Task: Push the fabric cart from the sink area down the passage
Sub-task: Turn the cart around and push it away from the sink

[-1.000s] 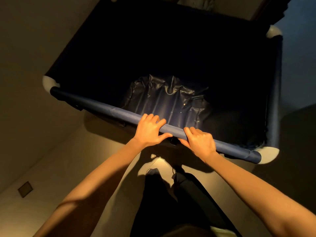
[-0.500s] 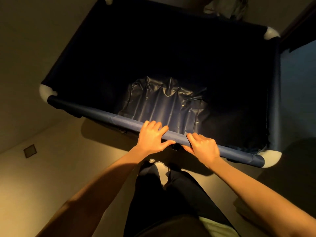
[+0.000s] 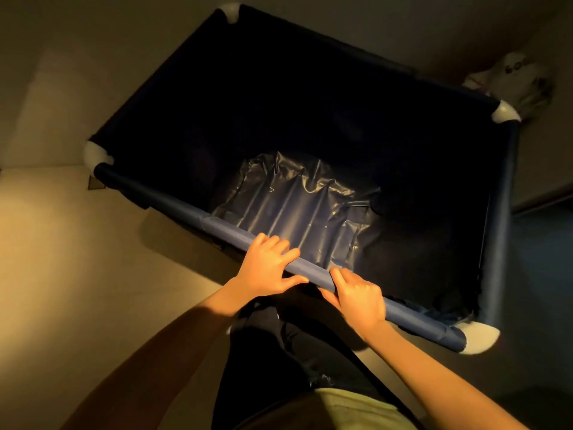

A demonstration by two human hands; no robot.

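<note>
A dark blue fabric cart (image 3: 502, 218) with white corner caps fills the middle of the view, seen from above. Its inside is dark, with only a wrinkled shiny liner on the bottom. My left hand (image 3: 266, 268) rests on the near rim bar, fingers over the top and thumb underneath. My right hand (image 3: 359, 297) grips the same bar just to the right of it. Both hands sit close together near the bar's middle.
A pale wall (image 3: 55, 97) runs along the left, close to the cart's left corner. A white plastic bag (image 3: 514, 82) lies on the floor beyond the far right corner. A small dark square (image 3: 94, 183) shows in the floor by the near left corner.
The cart has swung so its far end points more to the right, and the white bag has come into view at the upper right. Both hands keep their hold on the rim.
</note>
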